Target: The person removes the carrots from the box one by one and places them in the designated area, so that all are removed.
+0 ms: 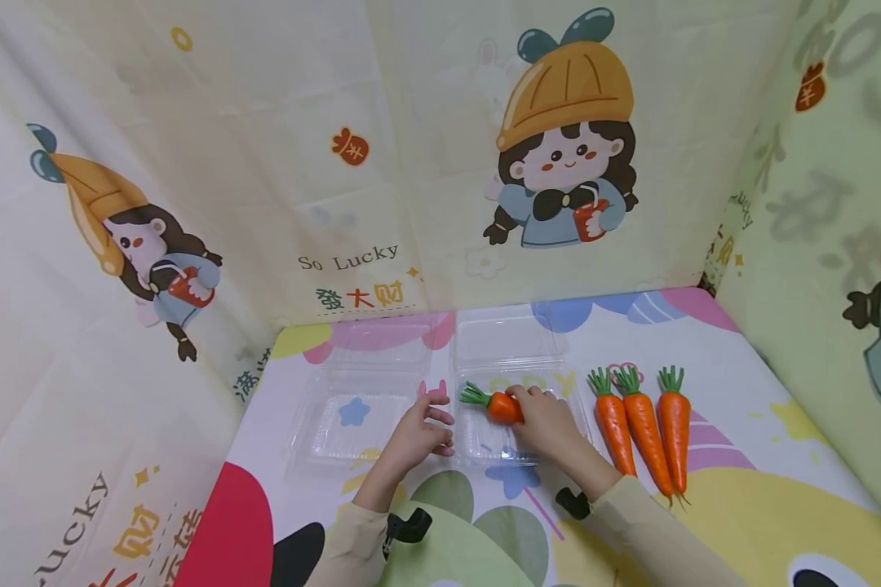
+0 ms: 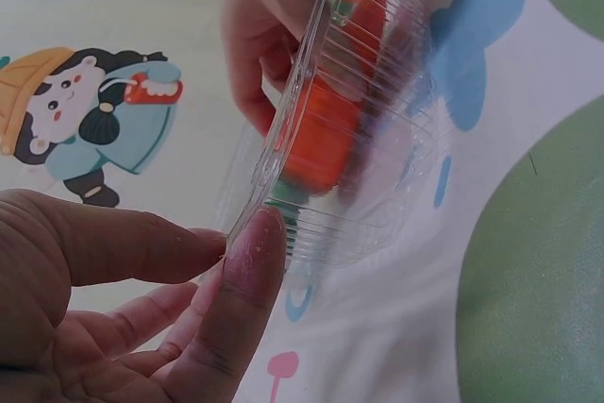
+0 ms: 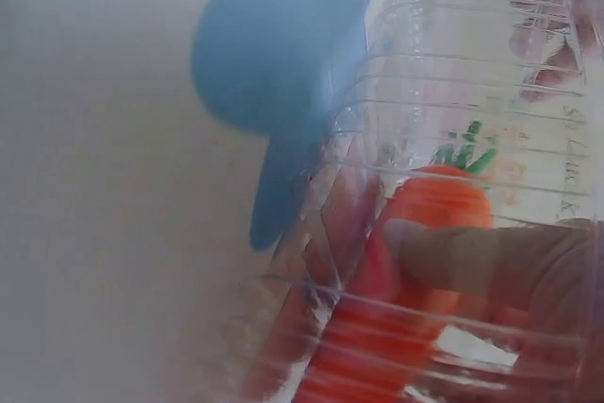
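My right hand [image 1: 546,420] grips an orange carrot [image 1: 504,409] with green leaves, low in the right clear plastic container [image 1: 477,447]. The leafy end points left, and the hand hides the tapered end. Through the container wall in the right wrist view, the thumb [image 3: 434,254] presses along the carrot [image 3: 377,346]. At the container's left side is my left hand [image 1: 422,428]. The left wrist view has its thumb [image 2: 250,261] and index finger on either side of the rim [image 2: 260,181], pinching it, with the other fingers loosely bent behind.
A second clear plastic container [image 1: 323,432] lies opened to the left. Both lids [image 1: 510,336] fold back toward the wall. Three carrots [image 1: 646,432] lie side by side on the right, leaves away from me. Printed cloth [image 1: 426,204] walls the table at the back and sides.
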Demonstrator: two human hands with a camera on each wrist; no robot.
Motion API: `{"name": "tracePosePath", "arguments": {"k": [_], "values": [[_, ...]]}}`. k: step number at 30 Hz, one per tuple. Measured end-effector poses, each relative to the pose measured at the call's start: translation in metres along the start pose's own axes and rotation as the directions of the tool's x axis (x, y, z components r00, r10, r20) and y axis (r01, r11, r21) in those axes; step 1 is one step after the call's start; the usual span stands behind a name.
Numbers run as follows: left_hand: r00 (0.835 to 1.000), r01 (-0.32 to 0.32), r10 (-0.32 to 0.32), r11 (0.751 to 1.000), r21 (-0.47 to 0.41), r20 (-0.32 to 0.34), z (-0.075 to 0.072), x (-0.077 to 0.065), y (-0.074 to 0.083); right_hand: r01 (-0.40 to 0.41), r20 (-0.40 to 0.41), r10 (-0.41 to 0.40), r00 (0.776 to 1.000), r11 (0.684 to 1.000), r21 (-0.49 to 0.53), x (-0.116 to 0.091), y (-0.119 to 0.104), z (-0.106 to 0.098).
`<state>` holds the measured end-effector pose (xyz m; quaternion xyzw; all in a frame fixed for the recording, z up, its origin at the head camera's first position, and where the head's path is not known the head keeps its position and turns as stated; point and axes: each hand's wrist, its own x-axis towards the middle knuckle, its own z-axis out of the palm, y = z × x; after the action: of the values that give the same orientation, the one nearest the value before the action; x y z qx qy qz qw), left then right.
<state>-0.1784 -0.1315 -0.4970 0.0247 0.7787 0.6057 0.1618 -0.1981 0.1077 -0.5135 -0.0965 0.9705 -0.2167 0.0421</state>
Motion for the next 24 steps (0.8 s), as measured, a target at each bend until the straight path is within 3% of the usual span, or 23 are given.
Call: {"name": "tracePosePath", "arguments": {"k": [15,20,24], "values": [[1.0,-0.004,0.004,1.0,0.004,0.0,0.001,0.0,0.0,0.001,-0.019,0.0,1.0,0.997,0.072,-0.003,0.001,-0.006],[1.0,-0.005,0.005,1.0,-0.005,0.0,0.0,0.0,0.0,-0.009,-0.001,0.009,1.0,0.982,0.191,-0.003,0.0,-0.012],[1.0,-0.003,0.003,1.0,-0.008,0.002,0.0,0.0,0.0,-0.018,0.031,0.009,0.999,0.948,0.316,-0.001,0.002,-0.017]]}}
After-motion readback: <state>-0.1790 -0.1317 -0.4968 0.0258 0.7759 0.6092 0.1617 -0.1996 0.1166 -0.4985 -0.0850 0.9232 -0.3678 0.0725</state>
